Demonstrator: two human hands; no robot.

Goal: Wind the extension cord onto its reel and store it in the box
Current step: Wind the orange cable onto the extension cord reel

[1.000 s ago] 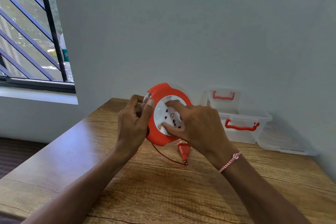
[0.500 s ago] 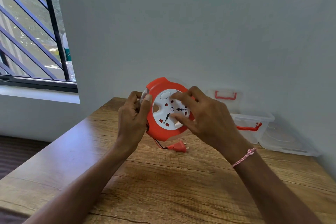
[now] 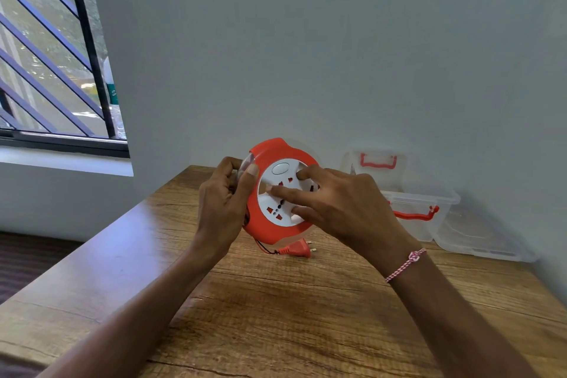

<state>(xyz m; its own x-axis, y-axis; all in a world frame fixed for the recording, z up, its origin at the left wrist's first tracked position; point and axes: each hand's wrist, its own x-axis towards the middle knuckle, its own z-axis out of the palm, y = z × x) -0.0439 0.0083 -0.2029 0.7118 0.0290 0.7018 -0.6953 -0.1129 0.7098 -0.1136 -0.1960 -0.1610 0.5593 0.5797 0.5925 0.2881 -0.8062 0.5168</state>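
Head view: left hand (image 3: pixel 224 209) is clamping the reel (image 3: pixel 277 190) by its left edge, holding it above the table (image 3: pixel 276 316); right hand (image 3: pixel 343 205) is pressing spread fingertips on the white socket face. Plug (image 3: pixel 296 250) is lying on the table under the reel, and the open box (image 3: pixel 420 209) is sitting behind the right hand, near the wall.

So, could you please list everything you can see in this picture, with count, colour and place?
cord reel: one, orange with a white socket face, held above the table
plug: one, orange, lying on the table under the reel, on a short dark cord
storage box: one, clear with orange handles, open, far right by the wall
box lid: one, clear, flat on the table right of the box
table: one, brown wood
window: one, dark bars, upper left
bracelet: one, pink and white, right wrist
left hand: gripping the reel's left edge
right hand: fingers on the socket face
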